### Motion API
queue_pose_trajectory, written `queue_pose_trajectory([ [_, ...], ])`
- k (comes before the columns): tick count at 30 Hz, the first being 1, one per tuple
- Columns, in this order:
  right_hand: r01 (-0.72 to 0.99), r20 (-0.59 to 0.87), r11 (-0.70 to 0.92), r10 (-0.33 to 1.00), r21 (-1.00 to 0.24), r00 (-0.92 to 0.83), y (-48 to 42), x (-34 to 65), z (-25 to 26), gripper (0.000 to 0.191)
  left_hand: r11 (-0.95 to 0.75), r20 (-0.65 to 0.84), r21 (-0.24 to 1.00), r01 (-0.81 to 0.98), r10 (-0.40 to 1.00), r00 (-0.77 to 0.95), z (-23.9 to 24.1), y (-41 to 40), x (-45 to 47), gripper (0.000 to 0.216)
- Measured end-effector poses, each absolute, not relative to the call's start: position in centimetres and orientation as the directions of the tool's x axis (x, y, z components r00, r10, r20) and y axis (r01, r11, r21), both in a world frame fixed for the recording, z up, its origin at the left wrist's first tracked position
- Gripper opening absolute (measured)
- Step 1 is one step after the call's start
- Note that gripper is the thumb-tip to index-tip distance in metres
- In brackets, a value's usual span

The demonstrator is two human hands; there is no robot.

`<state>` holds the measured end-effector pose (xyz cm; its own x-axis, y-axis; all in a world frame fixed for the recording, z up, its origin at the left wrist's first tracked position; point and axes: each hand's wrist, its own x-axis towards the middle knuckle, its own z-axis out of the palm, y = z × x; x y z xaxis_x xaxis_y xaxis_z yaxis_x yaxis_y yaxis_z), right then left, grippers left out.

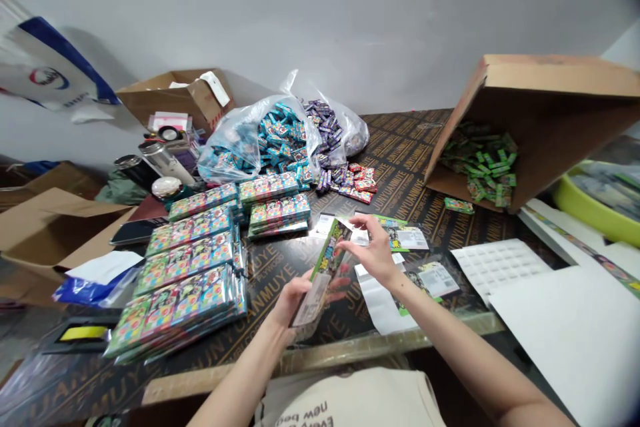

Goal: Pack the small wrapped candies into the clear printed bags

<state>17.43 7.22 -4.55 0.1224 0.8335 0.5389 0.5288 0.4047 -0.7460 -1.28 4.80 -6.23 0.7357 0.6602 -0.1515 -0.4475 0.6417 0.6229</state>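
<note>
Lower L to ctr: 6 stacks of packs (183,293); upper ctr, 2 clear bags (230,137). Mid-frame, person's L hand (291,299) clamps 1 packet's (326,265) lower end; R hand (374,248) touches its upper end (can't tell if pinched). Ctr-R, 2 flat packets (434,279); upper R, 1 carton (560,73).

Held packet (324,264): one. Box-filled bags (231,140): two. Flasks (169,162): two.
</note>
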Motion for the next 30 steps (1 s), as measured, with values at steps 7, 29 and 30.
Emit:
queue_pose_trajectory([
  [7, 0.434, 0.386, 0.402, 0.913, -0.806, -0.13, 6.6, 16.4, -3.8, 0.023, 0.63, -0.329, 0.648, -0.427, 0.738, 0.59, -6.7, 3.8, -0.8, 0.043],
  [29, 0.416, 0.179, 0.4, 0.861, -0.817, -0.477, 7.1, 16.8, -1.9, 0.043, 0.426, -0.23, 0.874, -0.234, 0.787, 0.573, -4.1, 4.4, -2.2, 0.042],
  [30, 0.389, 0.193, 0.373, 0.882, -0.842, -0.429, 7.2, 16.7, -2.2, 0.042, 0.426, -0.238, 0.87, -0.248, 0.804, 0.545, -4.1, 4.4, -2.1, 0.04],
])
